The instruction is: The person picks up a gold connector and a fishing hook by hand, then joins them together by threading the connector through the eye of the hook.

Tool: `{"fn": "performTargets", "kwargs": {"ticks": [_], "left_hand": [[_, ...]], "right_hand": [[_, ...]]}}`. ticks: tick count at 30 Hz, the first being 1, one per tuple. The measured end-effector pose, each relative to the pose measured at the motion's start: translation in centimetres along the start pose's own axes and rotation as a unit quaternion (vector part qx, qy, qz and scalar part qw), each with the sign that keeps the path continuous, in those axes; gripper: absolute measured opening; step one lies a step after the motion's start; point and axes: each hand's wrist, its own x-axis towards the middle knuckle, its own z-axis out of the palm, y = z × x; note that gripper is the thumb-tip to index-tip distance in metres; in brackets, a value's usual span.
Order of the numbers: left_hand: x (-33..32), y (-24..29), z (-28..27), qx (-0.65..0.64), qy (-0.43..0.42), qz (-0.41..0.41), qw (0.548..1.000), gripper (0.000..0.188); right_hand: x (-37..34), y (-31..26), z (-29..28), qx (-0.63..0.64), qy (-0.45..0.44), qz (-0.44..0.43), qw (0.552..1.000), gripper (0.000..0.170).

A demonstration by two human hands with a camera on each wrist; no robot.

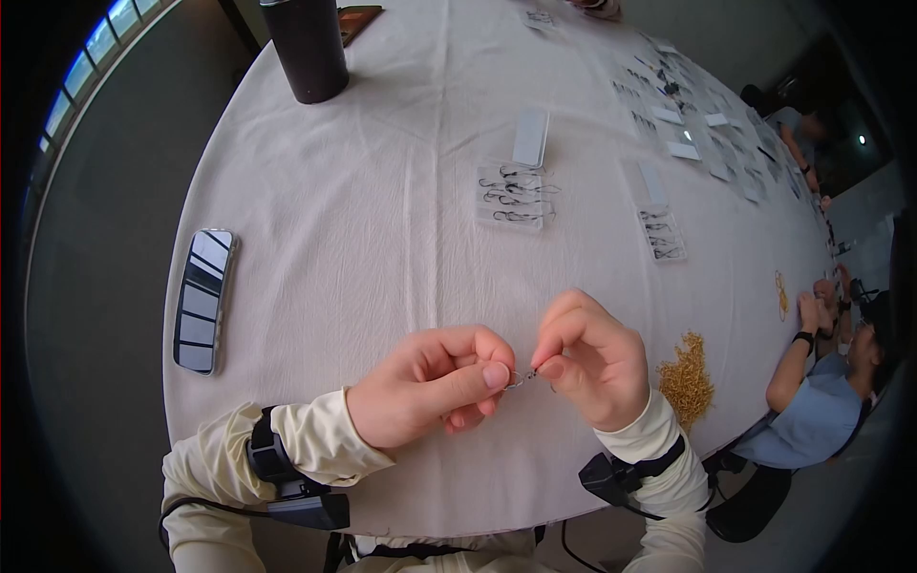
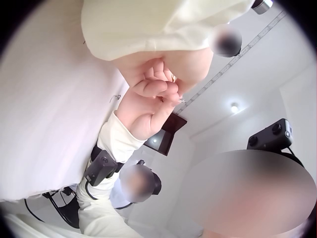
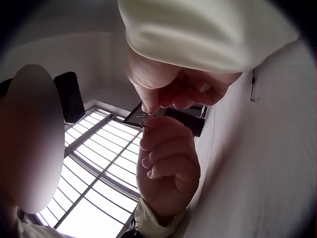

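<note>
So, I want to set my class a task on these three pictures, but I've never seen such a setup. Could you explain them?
There is no robot here: a person works with bare hands, the left hand and the right hand. The wide picture comes from a camera worn on the head, looking forward and down. The other two come from a left wrist camera and a right wrist camera, each looking at its own hand's work.

On the pale tablecloth lie a phone, a clear box of thin dark pieces, a second box and a golden pile. A dark cup stands farther off.

Both hands pinch a small metal piece, too tiny to name exactly.
</note>
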Motion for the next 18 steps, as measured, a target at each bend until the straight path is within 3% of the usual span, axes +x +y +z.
{"fn": "performTargets", "kwargs": {"ticks": [5, 18], "left_hand": [[0.2, -0.4, -0.5, -0.003, 0.001, 0.06, 0.998, 0.011], [0.3, -0.3, -0.4, 0.008, 0.022, 0.063, 0.998, 0.009]], "right_hand": [[0.2, -0.3, -0.9, -0.156, 0.035, -0.052, 0.986, 0.008], [0.3, -1.2, -1.3, -0.212, 0.07, -0.07, 0.972, 0.008]]}}
